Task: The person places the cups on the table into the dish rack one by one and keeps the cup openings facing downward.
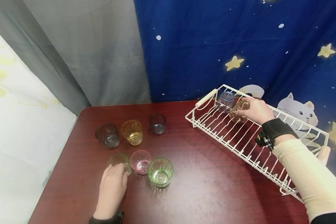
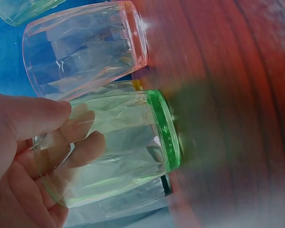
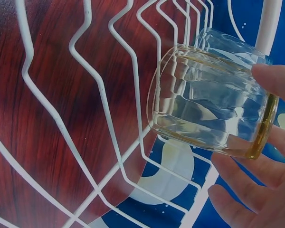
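My right hand [image 1: 254, 110] grips an amber drinking glass [image 3: 213, 104] near its thick base, mouth down, over the left part of a white wire dish rack [image 1: 232, 149]. Beside it in the rack a bluish glass [image 1: 225, 101] stands upside down. At the lower left of the table, the thumb and fingers of my left hand [image 1: 112, 183] hold a pale green glass [image 2: 114, 152] by its rim. That glass is upright, its green base close to the tabletop. A pink glass [image 1: 141, 162] is right next to it, and a second green glass [image 1: 160, 174] stands further right.
Behind the left hand stand a dark grey glass [image 1: 108, 135], a yellow glass [image 1: 132, 133] and another dark glass [image 1: 157, 123]. The rack has wooden handles [image 1: 206, 98] at its ends. A blue star-patterned curtain [image 1: 190, 49] hangs behind the reddish-brown table [image 1: 201, 186].
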The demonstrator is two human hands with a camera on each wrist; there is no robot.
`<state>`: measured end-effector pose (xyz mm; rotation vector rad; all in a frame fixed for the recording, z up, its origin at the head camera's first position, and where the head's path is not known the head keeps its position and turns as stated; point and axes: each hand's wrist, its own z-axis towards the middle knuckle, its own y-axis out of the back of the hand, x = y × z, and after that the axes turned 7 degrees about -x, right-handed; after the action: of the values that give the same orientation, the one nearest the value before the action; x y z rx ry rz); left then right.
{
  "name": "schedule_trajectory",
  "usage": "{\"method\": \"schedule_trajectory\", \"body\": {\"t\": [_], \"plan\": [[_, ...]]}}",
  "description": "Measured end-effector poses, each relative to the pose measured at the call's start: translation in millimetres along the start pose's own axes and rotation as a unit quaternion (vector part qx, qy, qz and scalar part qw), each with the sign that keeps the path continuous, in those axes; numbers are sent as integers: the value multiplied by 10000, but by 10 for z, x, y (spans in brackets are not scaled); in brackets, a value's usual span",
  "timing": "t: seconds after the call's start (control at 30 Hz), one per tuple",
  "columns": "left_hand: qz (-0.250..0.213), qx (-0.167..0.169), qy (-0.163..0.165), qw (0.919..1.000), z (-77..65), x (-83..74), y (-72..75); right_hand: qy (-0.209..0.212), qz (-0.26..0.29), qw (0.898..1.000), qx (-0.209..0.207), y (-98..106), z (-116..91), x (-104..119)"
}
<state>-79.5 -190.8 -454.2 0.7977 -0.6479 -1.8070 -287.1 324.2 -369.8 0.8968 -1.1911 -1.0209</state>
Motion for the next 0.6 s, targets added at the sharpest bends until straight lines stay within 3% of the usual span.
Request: {"method": "schedule_trajectory", "body": {"t": [0.6], "plan": [[-6,67,-90,9999,-20,3,-17,-200,94,9992,327,20,64,-64]]}}
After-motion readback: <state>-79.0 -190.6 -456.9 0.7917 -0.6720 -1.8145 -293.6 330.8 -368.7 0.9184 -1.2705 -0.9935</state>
